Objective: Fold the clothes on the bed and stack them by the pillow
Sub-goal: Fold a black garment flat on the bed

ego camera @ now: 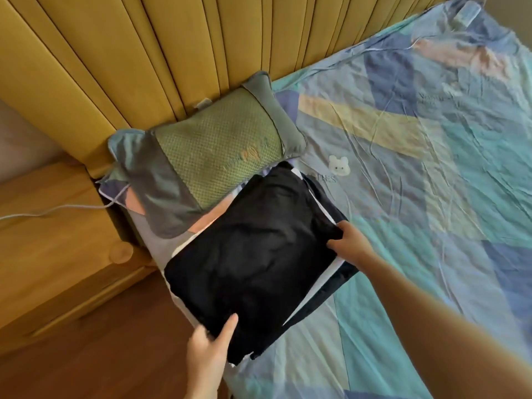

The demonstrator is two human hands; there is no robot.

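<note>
bed [417, 174] fills the right of the view, under a wrinkled patchwork sheet in blue, teal, cream and peach. wide open stretch of sheet to the right of the clothes and on toward the far corner. padded yellow headboard [144, 53] runs along the bed's upper-left edge. wooden nightstand [57, 240] sits off the bed's left corner, round knob on its front; wood floor [100, 355] below it. a white cable [57, 208] trails across the nightstand top toward the bed.

stack of folded clothes [247, 254] lies at the bed's left edge, just below the pillow [207, 156], its far corner touching the pillow's lower edge. top piece is black; white and dark layers show under it along the right side. the stack's left corner sits right at the mattress edge, little margin there.

pillow is green waffle weave with grey end panels, propped against the headboard. orange embroidered mark on it, too blurred to read.

left hand [207, 355] grips the stack's near corner, thumb on top, fingers hidden underneath. right hand [349, 243] pinches the stack's right edge, thumb on the black cloth.

small white bear print [339, 165] on the sheet, right of the stack; letters beneath it, roughly "...tes", not fully readable. fainter writing farther up the sheet, illegible.
</note>
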